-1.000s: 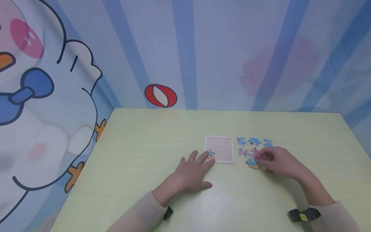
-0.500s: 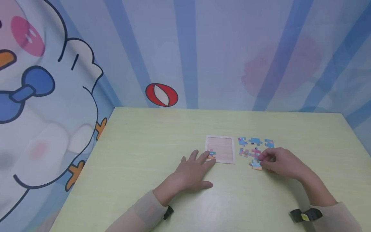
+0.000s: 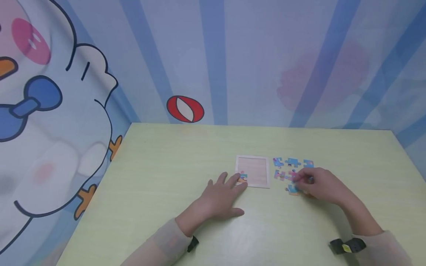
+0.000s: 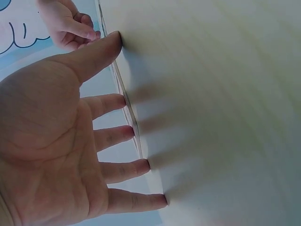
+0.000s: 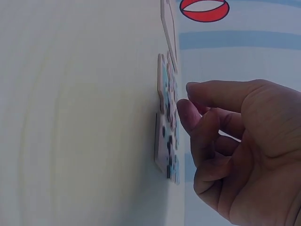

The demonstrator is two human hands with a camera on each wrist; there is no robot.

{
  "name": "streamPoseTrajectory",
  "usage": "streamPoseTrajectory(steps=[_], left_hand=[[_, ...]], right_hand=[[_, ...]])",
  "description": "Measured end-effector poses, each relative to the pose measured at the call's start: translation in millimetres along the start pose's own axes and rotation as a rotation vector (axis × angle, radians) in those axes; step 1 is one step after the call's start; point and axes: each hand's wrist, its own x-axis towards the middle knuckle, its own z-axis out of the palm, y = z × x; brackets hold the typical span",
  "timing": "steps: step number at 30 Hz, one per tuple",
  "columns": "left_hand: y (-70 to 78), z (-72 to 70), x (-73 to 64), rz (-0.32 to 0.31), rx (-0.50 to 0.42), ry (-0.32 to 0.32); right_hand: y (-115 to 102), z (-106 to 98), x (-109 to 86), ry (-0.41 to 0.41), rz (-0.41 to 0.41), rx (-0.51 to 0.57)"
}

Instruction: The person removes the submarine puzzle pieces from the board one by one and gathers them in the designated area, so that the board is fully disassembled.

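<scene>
My left hand (image 3: 219, 199) lies with its fingers spread at the lower left corner of a square puzzle tray (image 3: 252, 157). Its fingertips touch the table and the tray's edge, beside a jigsaw piece (image 3: 244, 177) set in that corner. The right hand (image 3: 319, 186) hovers low over loose jigsaw pieces (image 3: 293, 162) to the tray's right, hiding some of them. In the right wrist view its thumb (image 5: 188, 115) and index finger stand slightly apart with nothing visible between them; the other fingers curl loosely. A blue and tan piece (image 3: 293, 190) shows partly beneath that hand.
The pale table (image 3: 173, 155) meets a blue striped backdrop (image 3: 249, 74) at its far edge. A cartoon-printed cloth (image 3: 66, 147) stands along the left. Dark bands are worn at both wrists, such as the right band (image 3: 347, 245).
The lowest loose piece has shifted a little to the right. My right hand moved slightly right, then back left over the pieces. The left hand stays put.
</scene>
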Motion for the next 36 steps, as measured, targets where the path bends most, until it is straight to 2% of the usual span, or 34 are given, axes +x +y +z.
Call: streamPoseTrajectory(steps=[11, 18, 30, 36], left_hand=[[-5.4, 0.6, -5.3, -0.005, -0.028, 0.02], [-9.4, 3.3, -7.6, -0.004, -0.016, 0.013], [-9.4, 3.1, -5.9, 0.007, 0.008, 0.012], [-10.0, 2.3, -7.1, 0.015, 0.006, 0.012]], right_hand=[[-26, 17, 22.4, 0.039, -0.119, -0.027], [-44, 33, 40.1, 0.013, -0.109, 0.005], [-72, 63, 69.5, -0.038, -0.123, -0.026], [-82, 74, 77.9, -0.046, -0.091, -0.053]])
